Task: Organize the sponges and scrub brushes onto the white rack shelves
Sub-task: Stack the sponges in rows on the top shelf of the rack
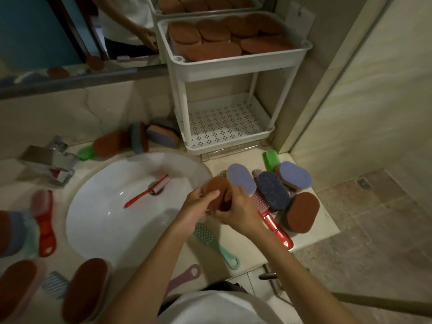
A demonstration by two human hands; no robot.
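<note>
Both hands meet over the sink's right rim, gripping one brown oval sponge (217,187). My left hand (197,206) holds its left side and my right hand (236,208) holds its right. The white rack (233,64) stands behind on the counter. Its top shelf is packed with several brown sponges (212,51), while its perforated lower shelf (224,125) is bare. Just right of my hands lies a pile of purple, blue and brown sponges (272,190) with a red-handled brush (275,228) and a green brush (271,159).
A red brush (147,191) lies in the white sink basin (105,220). The faucet (46,160) is at left. More sponges (138,139) lean by the wall behind the sink. Brushes and brown sponges (86,291) line the near-left counter. A teal brush (215,244) lies below my hands.
</note>
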